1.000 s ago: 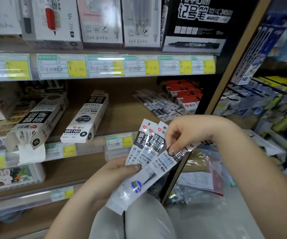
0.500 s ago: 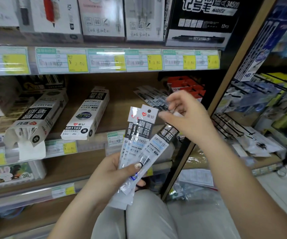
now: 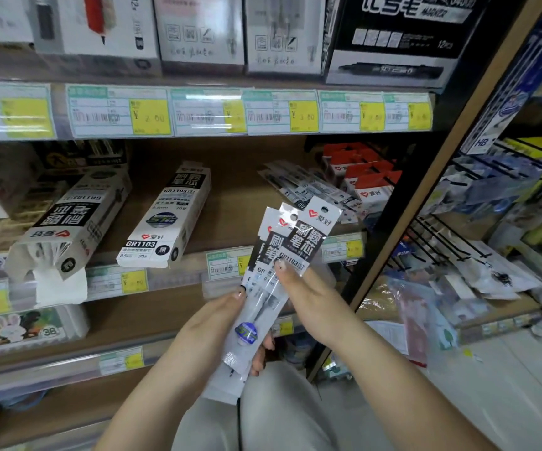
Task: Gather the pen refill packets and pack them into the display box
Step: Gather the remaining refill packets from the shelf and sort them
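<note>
Currently the left grip (image 3: 211,323) grasps the lower part of a fanned bunch of pen refill packets (image 3: 305,242), thumb across the front. The right grip (image 3: 312,304) pinches the same bunch higher up. The packets stand near upright before the shelf (image 3: 237,196). An open-ended display box (image 3: 74,219) lies on that shelf, well apart to the left.

Wooden shelving unit (image 3: 240,203) across left and centre of frame, brown boards, several tiers. Clear price-label strip (image 3: 198,112) along upper tier edge, yellow and green tags, bright glare on the plastic. Light wood upright (image 3: 452,151) running diagonally at upper right, black side panel (image 3: 406,203) just beside it. Black wire rack (image 3: 439,236) at right. Pale floor (image 3: 491,395) at lower right.
</note>
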Available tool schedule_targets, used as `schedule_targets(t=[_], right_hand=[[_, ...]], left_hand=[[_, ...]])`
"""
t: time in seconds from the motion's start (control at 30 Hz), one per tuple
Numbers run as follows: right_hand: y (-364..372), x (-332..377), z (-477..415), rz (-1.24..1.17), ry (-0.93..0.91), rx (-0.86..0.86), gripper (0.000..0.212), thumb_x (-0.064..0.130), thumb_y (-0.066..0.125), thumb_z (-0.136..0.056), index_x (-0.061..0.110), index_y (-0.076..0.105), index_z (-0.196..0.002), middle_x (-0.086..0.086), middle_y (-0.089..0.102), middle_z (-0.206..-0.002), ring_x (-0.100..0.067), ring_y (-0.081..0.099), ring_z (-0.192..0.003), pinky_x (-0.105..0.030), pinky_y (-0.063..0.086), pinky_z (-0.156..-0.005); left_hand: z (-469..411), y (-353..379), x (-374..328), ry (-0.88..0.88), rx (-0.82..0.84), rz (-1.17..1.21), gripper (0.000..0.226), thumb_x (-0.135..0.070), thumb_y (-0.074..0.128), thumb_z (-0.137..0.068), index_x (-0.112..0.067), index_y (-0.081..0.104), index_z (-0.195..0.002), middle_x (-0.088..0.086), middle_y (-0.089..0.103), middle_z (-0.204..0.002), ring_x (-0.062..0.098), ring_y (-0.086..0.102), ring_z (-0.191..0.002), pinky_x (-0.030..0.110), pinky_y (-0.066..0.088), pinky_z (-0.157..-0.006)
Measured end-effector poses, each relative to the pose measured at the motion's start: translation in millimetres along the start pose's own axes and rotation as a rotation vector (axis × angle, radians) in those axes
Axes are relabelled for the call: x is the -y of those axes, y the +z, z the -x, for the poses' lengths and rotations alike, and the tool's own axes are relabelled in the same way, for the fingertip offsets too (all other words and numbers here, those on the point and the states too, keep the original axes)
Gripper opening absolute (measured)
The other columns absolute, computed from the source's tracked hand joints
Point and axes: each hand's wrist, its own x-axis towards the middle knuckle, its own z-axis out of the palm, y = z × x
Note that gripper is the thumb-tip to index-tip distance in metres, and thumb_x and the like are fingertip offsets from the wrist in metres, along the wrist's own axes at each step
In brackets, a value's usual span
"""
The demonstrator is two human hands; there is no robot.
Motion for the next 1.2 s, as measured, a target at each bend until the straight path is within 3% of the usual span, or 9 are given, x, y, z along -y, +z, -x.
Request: schedule_targets(t=[0.1,0.2,0.3,0.4,0.57,0.73,0.83,1.03,1.2], right_hand=[[3.1,-2.8,-3.4,0.092,-0.033,0.07,0.024,0.034,0.034,-0.098,0.03,0.053,-0.113,0.017,0.055,-0.107,0.016,0.049,-0.096,-0.004,0.035,-0.084],[-0.7,0.4,-13.7,0.132,-0.057,0.105,0.042,0.052,0.028,-0.087,0.028,0.052,-0.111,0.018,0.056,-0.105,0.005,0.052,-0.098,-0.007,0.037,-0.082],[-22.4,-1.5,-48.4,0.065,-0.105,-0.222,0.031,0.048,0.031,-0.093,0.027,0.053,-0.102,0.011,0.062,-0.093,-0.001,0.06,-0.086,-0.018,0.044,-0.075],[-53.3,-11.8,-97.0,0.421,-0.139,-0.566,0.026,0.021,0.052,-0.092,0.014,0.057,-0.116,-0.002,0.066,-0.102,-0.022,0.062,-0.096,-0.027,0.044,-0.076],[-65.3,-12.6,-148.0,1.099,0.149,-0.327,0.035,0.008,0.05,-0.088,0.012,0.057,-0.122,-0.014,0.06,-0.12,-0.032,0.058,-0.107,-0.035,0.049,-0.081],[-61.3,-3.1,-153.0,1.318,0.04,-0.259,0.034,-0.011,0.039,-0.084,0.0,0.062,-0.107,-0.018,0.063,-0.11,-0.033,0.06,-0.099,-0.034,0.043,-0.071],[-65.4,-5.6,-154.3,1.279,-0.011,-0.334,0.035,-0.011,0.04,-0.083,0.002,0.063,-0.106,-0.018,0.065,-0.106,-0.034,0.062,-0.095,-0.032,0.042,-0.067],[-74.7,-13.0,-143.6,0.88,0.025,-0.524,0.03,0.004,0.052,-0.086,0.018,0.065,-0.11,-0.01,0.068,-0.104,-0.031,0.063,-0.096,-0.029,0.046,-0.07],[-73.0,-14.3,-130.8,0.618,0.043,-0.483,0.021,0.023,0.063,-0.087,0.015,0.067,-0.106,-0.007,0.069,-0.102,-0.026,0.063,-0.093,-0.03,0.049,-0.074]], left_hand=[[-3.7,-4.7,2.2,0.032,0.032,-0.125,0.036,-0.036,0.054,-0.087,-0.007,0.062,-0.067,0.02,0.057,-0.057,0.024,0.051,-0.042,0.025,0.042,-0.044],[-9.1,-7.6,3.1,0.043,-0.062,-0.155,0.027,-0.027,0.058,-0.091,-0.006,0.056,-0.075,0.013,0.058,-0.057,0.021,0.052,-0.043,0.025,0.043,-0.044],[-16.1,-9.1,-4.1,0.058,-0.156,-0.166,0.023,-0.019,0.047,-0.096,-0.007,0.057,-0.08,0.01,0.06,-0.061,0.019,0.053,-0.046,0.025,0.045,-0.045],[-27.7,-9.1,-15.8,0.078,-0.201,-0.102,0.019,-0.018,0.045,-0.097,-0.005,0.058,-0.091,0.011,0.063,-0.067,0.018,0.057,-0.05,0.026,0.049,-0.048],[-43.6,-8.4,-29.1,0.141,-0.245,-0.046,0.018,-0.015,0.041,-0.099,-0.008,0.058,-0.097,0.004,0.066,-0.065,0.016,0.06,-0.052,0.028,0.053,-0.054],[-41.4,-12.8,-28.8,0.137,-0.257,-0.05,0.019,-0.016,0.042,-0.099,-0.006,0.058,-0.099,0.006,0.065,-0.066,0.017,0.06,-0.053,0.028,0.053,-0.054],[-38.7,-13.1,-27.4,0.136,-0.26,-0.013,0.019,-0.016,0.042,-0.099,-0.005,0.058,-0.1,0.007,0.064,-0.065,0.017,0.059,-0.052,0.026,0.053,-0.052],[-37.1,-12.0,-24.8,0.114,-0.26,0.057,0.018,-0.013,0.042,-0.098,-0.003,0.057,-0.097,0.008,0.064,-0.062,0.017,0.058,-0.048,0.026,0.053,-0.049],[-36.5,-11.3,-20.5,0.07,-0.273,0.098,0.017,-0.013,0.045,-0.097,-0.003,0.059,-0.095,0.009,0.065,-0.062,0.017,0.058,-0.049,0.027,0.054,-0.049]])
